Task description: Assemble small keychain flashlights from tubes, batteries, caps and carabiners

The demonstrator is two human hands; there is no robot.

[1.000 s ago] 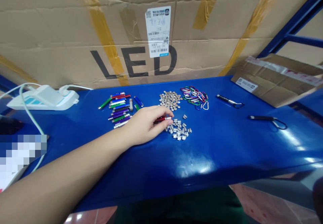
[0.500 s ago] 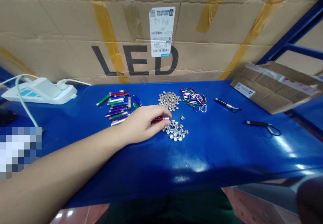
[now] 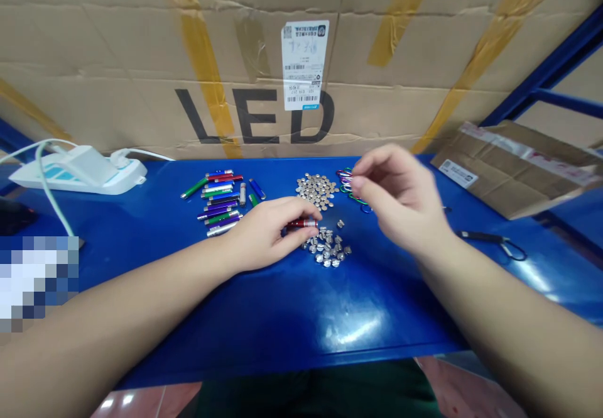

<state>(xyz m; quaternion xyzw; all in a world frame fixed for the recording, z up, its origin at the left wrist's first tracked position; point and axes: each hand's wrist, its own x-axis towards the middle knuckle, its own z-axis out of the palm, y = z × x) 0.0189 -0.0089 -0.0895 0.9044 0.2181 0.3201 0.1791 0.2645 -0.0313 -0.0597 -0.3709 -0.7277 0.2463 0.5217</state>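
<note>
My left hand rests on the blue table and holds a short red metal tube with a silver end between fingers and thumb. It is next to a loose heap of small silver metal parts. My right hand hangs above the table with its fingertips pinched close together, near a tangle of multicoloured carabiners, which it partly hides. Whether those fingers hold anything small, I cannot tell. Behind my left hand lie a pile of button cells and a group of coloured metal tubes.
The blue table holds a white power strip at the left and a black tube with a clip at the right. A large cardboard box printed LED stands behind, with flattened cardboard at the far right.
My right hand has come into view from the lower right and now hangs over the carabiners. My left hand stays in place with the red tube.
</note>
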